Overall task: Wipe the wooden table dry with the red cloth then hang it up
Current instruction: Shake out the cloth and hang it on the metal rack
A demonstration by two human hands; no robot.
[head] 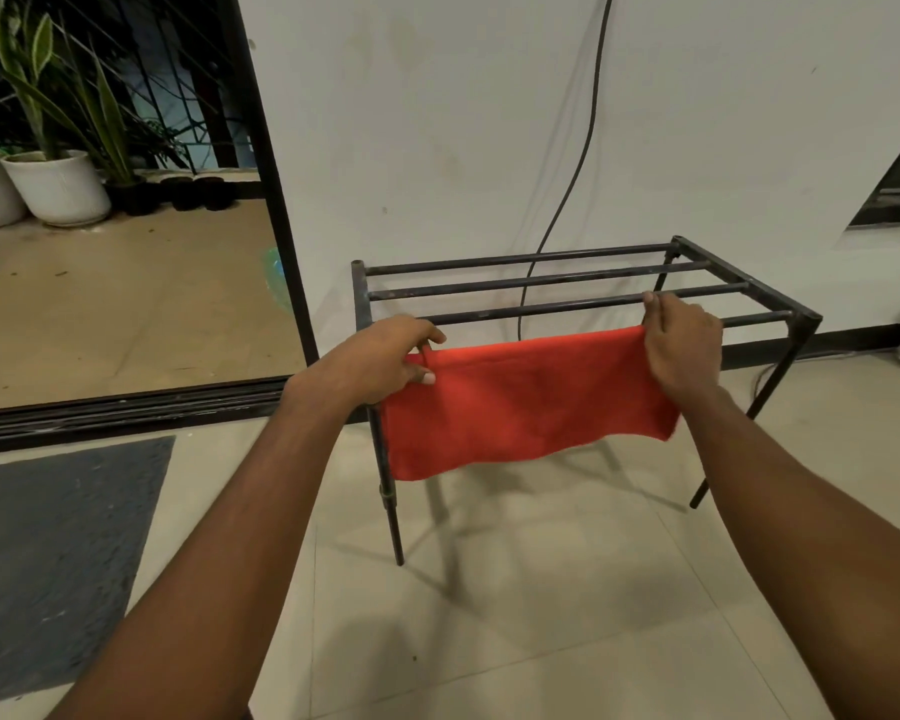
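White ribbed pots of leafy plants stand far left, with a grey textured mat on the tiled floor. The left hand pinches the red cloth at its top left corner. The cloth hangs over the front rail of a black tubular metal rack. The right hand curls its fingers round the cloth's top right edge.

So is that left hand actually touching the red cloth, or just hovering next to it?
Touching. The head view shows the left hand pinching the upper left corner of the red cloth, with the thumb pressed flat on the front of the fabric.
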